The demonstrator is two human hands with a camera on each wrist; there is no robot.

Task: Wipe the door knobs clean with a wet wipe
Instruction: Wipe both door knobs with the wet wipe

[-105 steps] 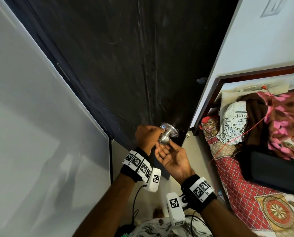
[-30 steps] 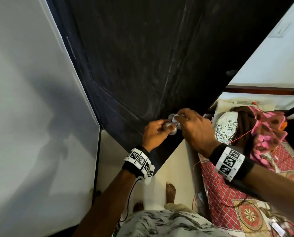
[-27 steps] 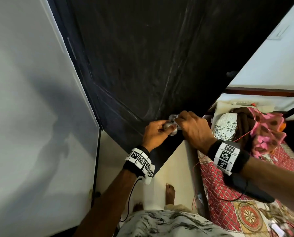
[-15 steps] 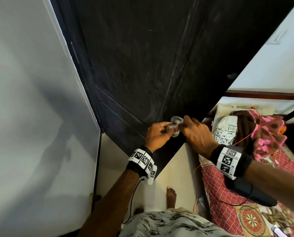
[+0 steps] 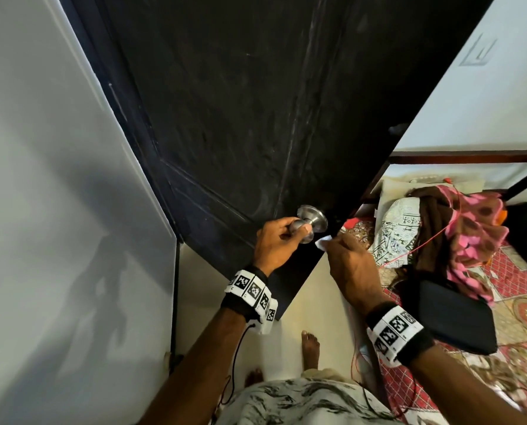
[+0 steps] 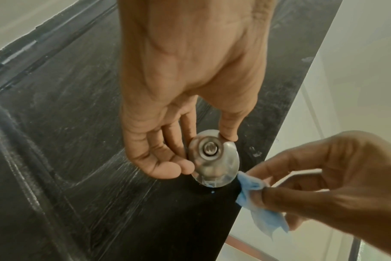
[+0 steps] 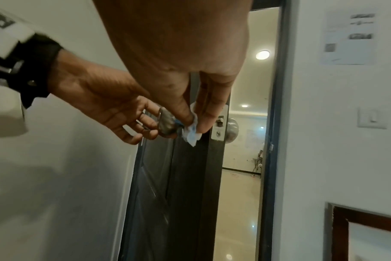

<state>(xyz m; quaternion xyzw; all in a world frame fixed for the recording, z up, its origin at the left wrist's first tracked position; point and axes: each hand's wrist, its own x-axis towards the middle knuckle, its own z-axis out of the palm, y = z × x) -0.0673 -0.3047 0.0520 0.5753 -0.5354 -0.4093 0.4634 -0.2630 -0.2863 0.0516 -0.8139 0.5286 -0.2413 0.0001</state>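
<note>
Left hand (image 6: 190, 74): fingers (image 6: 165, 166) curled around metal door knob (image 6: 214, 159) on dark door (image 5: 256, 102), gripping its rim. Right hand (image 6: 337, 178): fingers pinching crumpled wet wipe (image 6: 255, 199), just beside knob's lower edge.

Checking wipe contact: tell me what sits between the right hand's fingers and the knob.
A crumpled wet wipe, pinched by the right hand, touches the knob rim; the left wrist view shows it.

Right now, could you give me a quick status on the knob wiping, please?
Left hand grips near knob. Right hand pinches wet wipe beside knob's edge. Nothing in the way.
</note>
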